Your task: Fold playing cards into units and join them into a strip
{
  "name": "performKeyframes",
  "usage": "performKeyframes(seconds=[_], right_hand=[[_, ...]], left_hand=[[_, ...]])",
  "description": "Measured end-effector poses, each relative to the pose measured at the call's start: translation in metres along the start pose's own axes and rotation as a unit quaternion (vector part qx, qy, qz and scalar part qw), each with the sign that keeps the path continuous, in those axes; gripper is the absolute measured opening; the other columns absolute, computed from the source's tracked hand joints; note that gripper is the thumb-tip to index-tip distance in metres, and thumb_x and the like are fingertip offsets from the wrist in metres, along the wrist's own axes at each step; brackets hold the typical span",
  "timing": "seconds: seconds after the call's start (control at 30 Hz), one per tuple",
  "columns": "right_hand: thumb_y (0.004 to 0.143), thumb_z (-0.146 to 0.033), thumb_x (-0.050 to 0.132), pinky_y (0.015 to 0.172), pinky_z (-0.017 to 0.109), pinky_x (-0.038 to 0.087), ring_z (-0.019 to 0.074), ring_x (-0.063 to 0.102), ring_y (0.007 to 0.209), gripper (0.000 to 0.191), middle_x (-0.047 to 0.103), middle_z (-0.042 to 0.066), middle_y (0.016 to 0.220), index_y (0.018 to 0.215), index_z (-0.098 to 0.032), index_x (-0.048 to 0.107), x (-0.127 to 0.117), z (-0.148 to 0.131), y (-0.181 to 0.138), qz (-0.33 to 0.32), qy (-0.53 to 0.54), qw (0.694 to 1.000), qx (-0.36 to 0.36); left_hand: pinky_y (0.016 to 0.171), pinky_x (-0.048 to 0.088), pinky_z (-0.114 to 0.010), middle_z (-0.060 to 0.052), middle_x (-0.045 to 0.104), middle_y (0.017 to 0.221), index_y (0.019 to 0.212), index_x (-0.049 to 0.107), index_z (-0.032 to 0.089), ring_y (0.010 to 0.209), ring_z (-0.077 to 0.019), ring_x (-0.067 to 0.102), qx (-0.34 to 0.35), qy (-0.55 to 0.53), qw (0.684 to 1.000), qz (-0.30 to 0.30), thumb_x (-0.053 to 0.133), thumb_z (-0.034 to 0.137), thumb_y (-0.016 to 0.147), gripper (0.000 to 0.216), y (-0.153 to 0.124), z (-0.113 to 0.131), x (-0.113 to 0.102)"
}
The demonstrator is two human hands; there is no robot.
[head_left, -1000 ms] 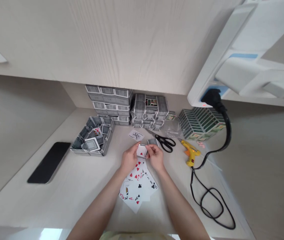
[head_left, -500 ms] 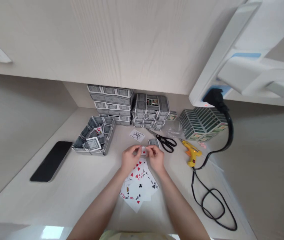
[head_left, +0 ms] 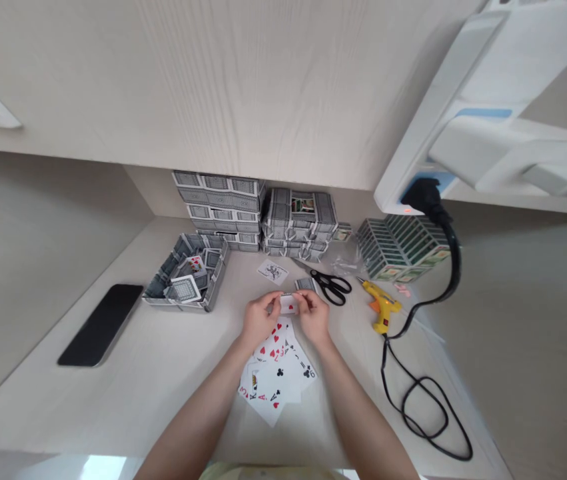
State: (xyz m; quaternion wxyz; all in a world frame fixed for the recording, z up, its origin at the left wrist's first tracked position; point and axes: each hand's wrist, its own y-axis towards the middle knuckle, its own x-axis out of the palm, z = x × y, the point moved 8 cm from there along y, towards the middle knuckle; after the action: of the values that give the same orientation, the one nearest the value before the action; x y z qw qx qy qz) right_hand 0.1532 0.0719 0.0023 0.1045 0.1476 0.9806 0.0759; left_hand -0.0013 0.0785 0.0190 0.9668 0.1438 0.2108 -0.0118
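Note:
Between my two hands is a playing card (head_left: 288,305) with a red heart showing, its top edge apparently folded. My left hand (head_left: 260,320) pinches its left side with thumb and fingers. On the other side my right hand (head_left: 312,317) grips the right end the same way. Just below, loose playing cards (head_left: 278,373) lie fanned face up between my forearms. A small face-down card piece (head_left: 306,285) sits right behind my right hand, close to black-handled scissors (head_left: 334,287). A joker card (head_left: 272,271) lies behind my left hand.
An open box made of cards (head_left: 216,283) holds loose cards at left, near a black phone (head_left: 100,325). Stacked card boxes (head_left: 226,200) stand at the back. Rightward are a yellow glue gun (head_left: 382,307), its black cord (head_left: 418,383), green card packs (head_left: 403,247) and a power strip (head_left: 438,113).
The hands have spread slightly apart, and more of the heart card's face shows between them. The view has shifted a little; the other things stay where they were.

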Motion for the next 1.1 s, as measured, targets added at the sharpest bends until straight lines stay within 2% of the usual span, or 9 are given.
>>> performKeyframes(seconds=[0.17, 0.37, 0.47, 0.6, 0.73, 0.83, 0.9, 0.97, 1.1], right_hand=[[0.073, -0.038, 0.056, 0.05, 0.024, 0.039, 0.0123, 0.048, 0.052, 0.022, 0.056, 0.0, 0.06, 0.074, -0.017, 0.06, 0.0, 0.003, 0.001, -0.006, 0.036, 0.999, 0.01], [0.067, -0.038, 0.064, 0.044, 0.021, 0.034, 0.0091, 0.038, 0.047, 0.026, 0.049, -0.003, 0.055, 0.081, -0.017, 0.06, 0.009, 0.002, 0.004, -0.057, 0.049, 0.997, 0.015], [0.067, -0.04, 0.063, 0.043, 0.021, 0.034, 0.0085, 0.037, 0.046, 0.025, 0.047, -0.004, 0.053, 0.077, -0.017, 0.06, 0.01, -0.002, 0.004, -0.066, 0.038, 0.997, 0.009], [0.072, -0.049, 0.057, 0.04, 0.021, 0.035, 0.0089, 0.039, 0.045, 0.032, 0.043, -0.004, 0.049, 0.064, -0.018, 0.055, 0.016, -0.004, 0.001, -0.122, 0.083, 0.988, 0.039], [0.075, -0.057, 0.049, 0.037, 0.023, 0.037, 0.0108, 0.045, 0.041, 0.038, 0.048, -0.003, 0.052, 0.073, -0.019, 0.053, 0.035, -0.002, -0.011, -0.203, 0.229, 0.942, 0.137], [0.075, -0.055, 0.052, 0.041, 0.024, 0.04, 0.0115, 0.048, 0.043, 0.034, 0.049, -0.003, 0.054, 0.078, -0.021, 0.051, 0.05, -0.008, -0.02, -0.252, 0.306, 0.903, 0.166], [0.077, -0.055, 0.049, 0.042, 0.024, 0.04, 0.0116, 0.049, 0.045, 0.035, 0.049, -0.003, 0.054, 0.078, -0.02, 0.051, 0.054, -0.012, -0.022, -0.265, 0.334, 0.888, 0.174], [0.077, -0.056, 0.049, 0.043, 0.023, 0.038, 0.011, 0.048, 0.046, 0.036, 0.05, -0.003, 0.057, 0.08, -0.02, 0.052, 0.053, -0.012, -0.022, -0.262, 0.335, 0.887, 0.181], [0.069, -0.046, 0.063, 0.042, 0.02, 0.035, 0.0083, 0.044, 0.045, 0.031, 0.05, -0.005, 0.06, 0.082, -0.021, 0.052, 0.047, -0.007, -0.021, -0.251, 0.307, 0.896, 0.198]], left_hand=[[0.061, 0.052, -0.024, -0.004, 0.07, 0.078, 0.089, 0.066, 0.016, 0.066, -0.0138, 0.064, -0.047, -0.084, 0.995, 0.001, 0.052, 0.029, 0.078, 0.022, 0.001, -0.009, 0.002], [0.069, 0.052, -0.027, -0.007, 0.069, 0.086, 0.095, 0.062, 0.014, 0.076, -0.0152, 0.064, -0.084, -0.151, 0.984, 0.045, 0.049, 0.032, 0.081, 0.026, 0.005, -0.019, -0.004], [0.075, 0.05, -0.028, -0.007, 0.067, 0.098, 0.105, 0.059, 0.017, 0.082, -0.0154, 0.063, -0.053, -0.12, 0.991, 0.038, 0.05, 0.032, 0.081, 0.029, 0.007, -0.014, -0.007], [0.076, 0.05, -0.03, -0.005, 0.067, 0.096, 0.1, 0.062, 0.02, 0.082, -0.0164, 0.062, -0.008, -0.051, 0.999, 0.002, 0.054, 0.031, 0.078, 0.025, 0.006, -0.003, -0.005], [0.08, 0.048, -0.03, -0.005, 0.066, 0.098, 0.1, 0.06, 0.021, 0.088, -0.0164, 0.061, 0.0, -0.022, 0.999, 0.023, 0.048, 0.029, 0.083, 0.023, 0.005, 0.0, -0.008], [0.082, 0.046, -0.029, -0.005, 0.065, 0.098, 0.101, 0.057, 0.02, 0.091, -0.0154, 0.059, 0.007, -0.01, 0.999, 0.034, 0.042, 0.026, 0.086, 0.022, 0.006, 0.0, -0.009], [0.082, 0.045, -0.029, -0.005, 0.064, 0.096, 0.099, 0.057, 0.02, 0.09, -0.0149, 0.059, 0.016, 0.003, 0.999, 0.027, 0.039, 0.024, 0.087, 0.022, 0.006, 0.0, -0.007], [0.081, 0.045, -0.029, -0.005, 0.064, 0.094, 0.098, 0.058, 0.02, 0.088, -0.0148, 0.058, 0.03, 0.019, 0.999, 0.018, 0.038, 0.022, 0.087, 0.022, 0.006, 0.003, -0.005], [0.083, 0.044, -0.032, -0.005, 0.062, 0.093, 0.094, 0.059, 0.02, 0.092, -0.0162, 0.056, 0.085, 0.053, 0.995, 0.011, 0.039, 0.02, 0.086, 0.021, 0.005, 0.016, -0.009]])
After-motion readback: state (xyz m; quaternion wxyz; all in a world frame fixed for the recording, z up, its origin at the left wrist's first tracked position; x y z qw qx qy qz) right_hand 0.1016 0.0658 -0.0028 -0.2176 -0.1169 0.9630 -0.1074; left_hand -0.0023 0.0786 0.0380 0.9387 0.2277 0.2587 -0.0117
